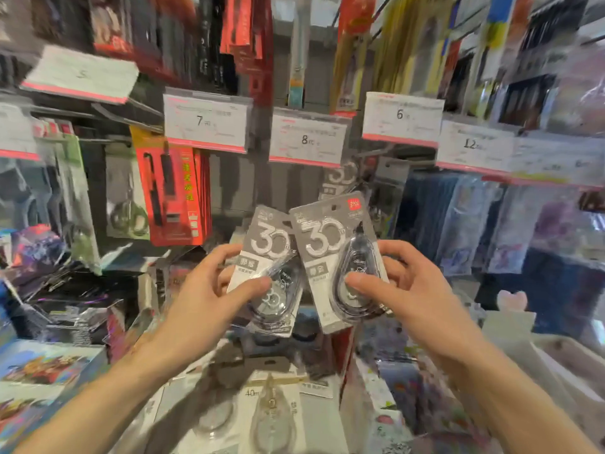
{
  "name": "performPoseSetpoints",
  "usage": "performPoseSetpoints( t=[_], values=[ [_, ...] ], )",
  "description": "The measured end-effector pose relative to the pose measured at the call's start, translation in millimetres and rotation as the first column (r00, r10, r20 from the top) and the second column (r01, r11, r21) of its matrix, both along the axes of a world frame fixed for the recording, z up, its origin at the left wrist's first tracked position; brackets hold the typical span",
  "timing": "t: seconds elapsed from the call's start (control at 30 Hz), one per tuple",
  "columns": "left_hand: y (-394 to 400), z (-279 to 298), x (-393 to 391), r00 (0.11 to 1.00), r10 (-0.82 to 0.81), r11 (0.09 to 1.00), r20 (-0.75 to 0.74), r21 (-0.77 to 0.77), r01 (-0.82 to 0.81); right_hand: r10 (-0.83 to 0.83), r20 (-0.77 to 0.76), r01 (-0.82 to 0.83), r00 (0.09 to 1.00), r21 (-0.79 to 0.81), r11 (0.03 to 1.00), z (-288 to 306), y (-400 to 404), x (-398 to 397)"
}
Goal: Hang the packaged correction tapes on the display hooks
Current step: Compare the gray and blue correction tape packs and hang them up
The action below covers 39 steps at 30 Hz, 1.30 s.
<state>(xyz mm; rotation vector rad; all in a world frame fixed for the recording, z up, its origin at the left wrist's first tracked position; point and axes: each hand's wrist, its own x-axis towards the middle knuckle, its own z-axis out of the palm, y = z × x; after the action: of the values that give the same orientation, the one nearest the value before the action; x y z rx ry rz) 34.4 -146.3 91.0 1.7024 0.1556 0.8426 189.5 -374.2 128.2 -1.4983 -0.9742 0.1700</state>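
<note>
The left hand (pixel 209 290) and the right hand (pixel 402 283) each have their fingers closed on one grey correction tape pack (pixel 322 257), held up below the display hook (pixel 389 163). The hang hole at the top of the card is small, so I think it can miss the hook tip and slip down. Each pack is a flat card with a large "30" and a clear blister over the dark tape.

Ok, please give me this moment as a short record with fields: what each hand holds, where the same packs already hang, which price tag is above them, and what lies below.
left hand: holds one grey "30" correction tape pack, thumb on its front
right hand: holds a second grey "30" pack, thumb on the blister
pack positions: side by side, upper edges overlapping, not on a hook
hanging packs: same grey "30" design, behind and above the held ones
price tag above: reads 8
below the hands: pack marked "40m", lying flat
image quality: blurred at the edges
</note>
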Motion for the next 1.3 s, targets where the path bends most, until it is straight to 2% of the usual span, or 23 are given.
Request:
performPoseSetpoints(
  t=[0.23, 0.47, 0.6, 0.87, 1.03, 1.3],
  values=[
    [-86, 31, 41, 0.996, 0.091, 0.990, 0.016, 0.110, -0.092, 0.013, -0.029, -0.013, 0.999, 0.014, 1.000, 11, -85, 55],
    [-106, 57, 51, 0.981, 0.189, 0.964, 0.043, 0.181, -0.194, 0.024, -0.063, -0.022, 0.998, 0.034, 0.999, 8, -114, 79],
    [-105, 69, 49, 0.972, 0.216, 0.948, 0.093, 0.220, -0.231, 0.035, -0.056, -0.033, 0.998, 0.036, 0.999, 5, -112, 88],
    [-97, 91, 24, 0.933, 0.280, 0.906, 0.226, 0.259, -0.334, 0.067, 0.057, -0.070, 0.996, 0.053, 0.996, 19, -76, 87],
    [-96, 107, 11, 0.924, 0.261, 0.901, 0.279, 0.275, -0.337, 0.027, 0.161, -0.036, 0.987, 0.054, 0.998, 35, -56, 74],
    [-95, 119, 6, 0.917, 0.237, 0.898, 0.321, 0.288, -0.333, -0.001, 0.234, -0.025, 0.972, 0.109, 0.994, 51, -40, 62]
  ],
)
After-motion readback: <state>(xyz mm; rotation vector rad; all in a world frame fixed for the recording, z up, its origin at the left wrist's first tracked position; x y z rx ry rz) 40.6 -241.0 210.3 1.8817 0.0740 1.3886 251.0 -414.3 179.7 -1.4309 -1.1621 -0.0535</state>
